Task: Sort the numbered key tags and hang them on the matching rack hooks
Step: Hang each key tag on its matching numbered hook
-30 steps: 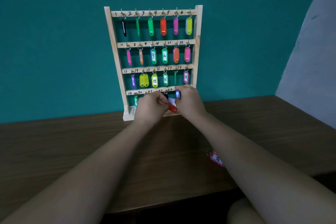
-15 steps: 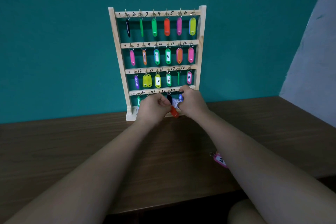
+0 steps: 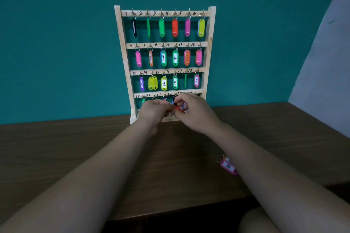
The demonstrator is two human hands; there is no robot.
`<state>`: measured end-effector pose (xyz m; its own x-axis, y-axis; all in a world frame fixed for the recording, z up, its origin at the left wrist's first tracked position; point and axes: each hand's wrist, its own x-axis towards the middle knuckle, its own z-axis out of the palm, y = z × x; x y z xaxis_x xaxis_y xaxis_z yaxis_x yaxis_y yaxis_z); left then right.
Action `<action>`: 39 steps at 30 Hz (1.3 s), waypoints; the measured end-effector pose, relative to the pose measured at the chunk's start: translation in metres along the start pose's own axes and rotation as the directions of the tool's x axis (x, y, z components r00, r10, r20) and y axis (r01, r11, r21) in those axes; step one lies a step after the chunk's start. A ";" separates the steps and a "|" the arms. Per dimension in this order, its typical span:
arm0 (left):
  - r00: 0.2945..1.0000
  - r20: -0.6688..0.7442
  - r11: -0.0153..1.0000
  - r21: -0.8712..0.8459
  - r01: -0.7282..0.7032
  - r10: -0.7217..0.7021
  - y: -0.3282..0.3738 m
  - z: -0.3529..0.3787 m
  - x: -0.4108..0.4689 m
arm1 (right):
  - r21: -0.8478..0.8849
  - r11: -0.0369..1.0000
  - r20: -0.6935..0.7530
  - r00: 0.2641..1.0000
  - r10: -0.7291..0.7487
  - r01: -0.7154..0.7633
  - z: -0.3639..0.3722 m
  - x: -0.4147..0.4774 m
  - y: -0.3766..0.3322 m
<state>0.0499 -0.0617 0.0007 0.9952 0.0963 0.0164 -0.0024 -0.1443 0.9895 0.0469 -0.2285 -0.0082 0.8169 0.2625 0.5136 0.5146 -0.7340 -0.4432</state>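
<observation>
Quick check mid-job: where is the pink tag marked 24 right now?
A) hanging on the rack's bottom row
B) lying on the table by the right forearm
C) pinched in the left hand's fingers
B: the pink tag lies on the table beside the right forearm, off the rack.

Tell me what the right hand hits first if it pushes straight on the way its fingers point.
Probably the black tag on the rack's bottom row, just beyond the right hand and the red tag it pinches; depth is unclear.
</observation>
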 end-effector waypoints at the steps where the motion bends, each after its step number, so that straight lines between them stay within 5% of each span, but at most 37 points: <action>1: 0.999 0.005 0.998 -0.043 0.040 -0.040 0.000 0.000 0.000 | -0.019 1.000 0.024 1.000 -0.005 0.005 0.000 -0.002 0.001; 8: 0.996 0.071 0.993 -0.098 0.059 -0.053 0.002 0.002 -0.005 | -0.113 0.994 0.003 1.000 -0.003 0.003 0.008 -0.005 0.005; 27: 0.996 0.054 0.998 -0.008 -0.065 0.065 -0.005 0.000 0.002 | 0.337 0.920 0.020 0.979 0.203 -0.198 0.020 0.001 0.016; 39: 0.977 0.014 0.959 0.188 -0.212 0.213 -0.013 0.001 0.010 | 0.304 0.919 -0.039 0.961 0.274 -0.250 0.023 0.004 0.026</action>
<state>0.0603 -0.0596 -0.0119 0.9732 0.0497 0.2247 -0.1946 -0.3437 0.9187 0.0697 -0.2317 -0.0348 0.9156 0.0264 0.4012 0.3484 -0.5499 -0.7591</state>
